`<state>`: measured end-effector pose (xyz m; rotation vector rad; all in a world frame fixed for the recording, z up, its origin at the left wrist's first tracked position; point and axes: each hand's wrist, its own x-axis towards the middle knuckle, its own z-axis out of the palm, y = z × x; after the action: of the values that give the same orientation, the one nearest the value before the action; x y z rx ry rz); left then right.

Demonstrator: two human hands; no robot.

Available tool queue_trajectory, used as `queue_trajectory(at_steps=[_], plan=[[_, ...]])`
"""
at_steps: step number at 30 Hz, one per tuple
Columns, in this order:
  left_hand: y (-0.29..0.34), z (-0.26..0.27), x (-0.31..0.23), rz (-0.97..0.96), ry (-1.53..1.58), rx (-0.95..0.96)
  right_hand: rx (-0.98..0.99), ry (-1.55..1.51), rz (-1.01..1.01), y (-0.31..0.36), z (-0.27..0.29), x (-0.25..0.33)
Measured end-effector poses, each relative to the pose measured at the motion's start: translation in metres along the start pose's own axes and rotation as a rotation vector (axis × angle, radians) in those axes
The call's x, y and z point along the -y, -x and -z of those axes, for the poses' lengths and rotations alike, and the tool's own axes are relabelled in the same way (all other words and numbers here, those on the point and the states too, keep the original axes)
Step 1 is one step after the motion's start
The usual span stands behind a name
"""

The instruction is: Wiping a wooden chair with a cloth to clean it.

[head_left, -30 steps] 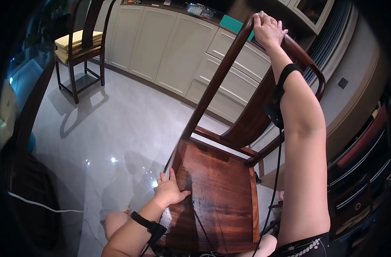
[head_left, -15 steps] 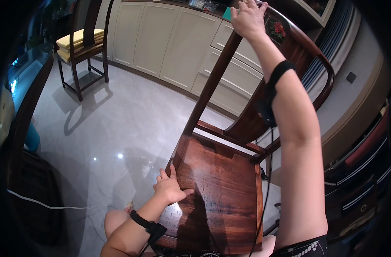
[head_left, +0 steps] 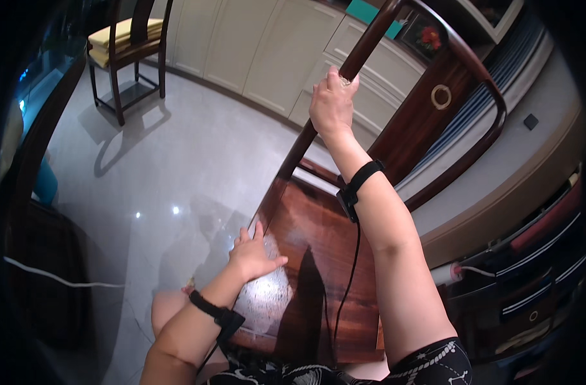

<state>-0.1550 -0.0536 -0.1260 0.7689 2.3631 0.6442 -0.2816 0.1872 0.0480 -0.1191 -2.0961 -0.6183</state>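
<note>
A dark reddish-brown wooden chair stands directly in front of me, its seat glossy and speckled with what look like wet spots. My right hand is wrapped round the left upright post of its backrest, about midway up. A small pale scrap shows beside the fingers, too little of it to name. My left hand lies on the left edge of the seat with fingers spread, holding nothing. The back splat carries a pale ring-shaped ornament. Black straps with cables circle both my forearms.
Another dark chair with folded yellow cloths on it stands at the far left. Cream cabinets line the back wall. A white cable crosses the floor at left. Dark furniture stands at right, near a white cylinder.
My right hand has slid from the top corner of the backrest down the left post. The left hand stays on the seat edge. The view has shifted slightly.
</note>
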Motion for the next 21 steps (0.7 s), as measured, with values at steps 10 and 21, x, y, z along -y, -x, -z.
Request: queue_trajectory(at_steps=[10,21], plan=[[-0.009,0.009,-0.01,0.037,-0.03,0.066,0.486,-0.038,0.159,0.181,-0.05,0.064],[-0.011,0.002,0.0,-0.02,-0.037,0.059,0.627,0.018,0.588,0.177,-0.028,0.02]])
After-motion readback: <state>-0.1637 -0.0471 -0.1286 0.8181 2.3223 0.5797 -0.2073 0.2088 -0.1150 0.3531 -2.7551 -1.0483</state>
